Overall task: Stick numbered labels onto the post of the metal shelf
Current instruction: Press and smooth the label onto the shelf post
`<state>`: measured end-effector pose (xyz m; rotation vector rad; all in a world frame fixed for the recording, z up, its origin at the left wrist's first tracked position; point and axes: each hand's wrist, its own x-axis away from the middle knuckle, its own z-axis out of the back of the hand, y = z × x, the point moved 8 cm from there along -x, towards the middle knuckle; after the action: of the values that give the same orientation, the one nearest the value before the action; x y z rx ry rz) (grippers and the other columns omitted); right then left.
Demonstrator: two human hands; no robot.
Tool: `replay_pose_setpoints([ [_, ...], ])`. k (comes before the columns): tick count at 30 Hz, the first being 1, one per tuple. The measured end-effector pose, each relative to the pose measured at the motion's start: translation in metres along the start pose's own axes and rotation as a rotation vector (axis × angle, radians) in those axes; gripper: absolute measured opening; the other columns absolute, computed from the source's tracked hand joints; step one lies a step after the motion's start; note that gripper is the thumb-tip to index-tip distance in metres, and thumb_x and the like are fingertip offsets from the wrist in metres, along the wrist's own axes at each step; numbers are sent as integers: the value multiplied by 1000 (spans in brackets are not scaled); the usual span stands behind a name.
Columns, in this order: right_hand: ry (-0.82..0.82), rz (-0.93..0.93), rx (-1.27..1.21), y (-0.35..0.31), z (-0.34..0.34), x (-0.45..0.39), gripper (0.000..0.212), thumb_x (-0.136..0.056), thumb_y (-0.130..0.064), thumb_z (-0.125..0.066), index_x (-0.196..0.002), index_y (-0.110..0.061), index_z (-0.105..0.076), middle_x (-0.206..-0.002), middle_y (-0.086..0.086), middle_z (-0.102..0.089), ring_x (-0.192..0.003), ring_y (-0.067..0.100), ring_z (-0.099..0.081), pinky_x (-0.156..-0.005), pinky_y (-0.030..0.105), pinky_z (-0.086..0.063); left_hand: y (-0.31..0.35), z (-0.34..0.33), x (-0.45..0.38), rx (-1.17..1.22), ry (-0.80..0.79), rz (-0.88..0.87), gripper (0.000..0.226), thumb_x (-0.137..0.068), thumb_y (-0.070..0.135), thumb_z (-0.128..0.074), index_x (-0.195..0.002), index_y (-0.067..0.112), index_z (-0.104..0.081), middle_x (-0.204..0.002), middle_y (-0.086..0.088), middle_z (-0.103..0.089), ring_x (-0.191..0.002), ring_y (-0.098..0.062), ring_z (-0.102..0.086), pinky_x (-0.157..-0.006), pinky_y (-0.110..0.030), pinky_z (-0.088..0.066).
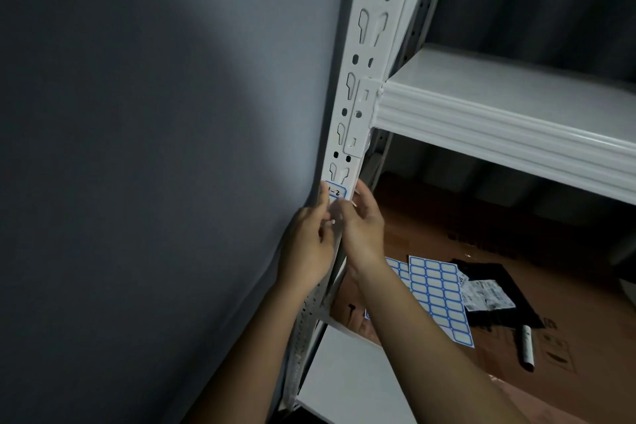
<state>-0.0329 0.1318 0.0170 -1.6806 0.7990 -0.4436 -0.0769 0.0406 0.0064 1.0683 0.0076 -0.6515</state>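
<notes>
- Step in hand, as I judge it: a blue-bordered label (pixel 336 192) marked with something like "2-1" is being pressed onto the white post (pixel 364 55) of the metal shelf, just below the beam bracket
- The left hand (pixel 309 237) lies against the post's left edge, its thumb reaching up to the label's left end; fingers loosely bent, and whether they hold anything I cannot tell
- The right hand (pixel 361 227) sits at the post's right edge, fingers curled, tips touching the label's right end; it looks to press rather than grip
- Next move likely calls for smoothing the label flat across the slotted face, then fetching another from the label sheet (pixel 440 296) lying lower right on the cardboard (pixel 430 224)
- Around: a marker pen (pixel 527 348) near the sheet, a black packet (pixel 495 289) with printed paper, the shelf beam (pixel 499 127) at right, a grey wall (pixel 155 148) at left
- In the way: the keyhole slots just above the label, and dim light
</notes>
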Motion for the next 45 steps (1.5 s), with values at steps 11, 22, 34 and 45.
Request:
replay_pose_setpoints([
  [11,3,396,375,-20,17,-4,34,-88,-8,-65,-109,-35,-57,-98,-17,-68,-93,3,-65,-82,23,-54,15,19,-7,1,340,-13,21,-98,31,-38,-110,22,-53,-108,1,-67,-89,-18,-67,-69,-30,-49],
  [22,-107,471,332,-11,24,-22,27,-86,-14,-69,-109,-25,-61,-94,-6,-69,-84,8,-66,-72,14,-49,4,15,-17,87,592,-19,35,-87,48,-37,-98,23,-59,-91,1,-71,-70,-23,-69,-61,-41,-55],
  [34,-104,445,332,-10,24,-20,30,-87,-15,-67,-116,-23,-60,-97,-8,-69,-87,4,-66,-72,13,-50,10,18,-19,-91,569,-40,45,-86,50,-31,-99,19,-61,-87,-1,-72,-67,-26,-69,-58,-42,-54],
  [45,-93,426,323,-8,24,-18,30,-88,-16,-66,-116,-25,-59,-99,-8,-69,-87,4,-65,-70,12,-49,14,19,-19,-162,565,-68,44,-86,46,-31,-96,15,-61,-81,-5,-70,-64,-30,-67,-54,-43,-53],
])
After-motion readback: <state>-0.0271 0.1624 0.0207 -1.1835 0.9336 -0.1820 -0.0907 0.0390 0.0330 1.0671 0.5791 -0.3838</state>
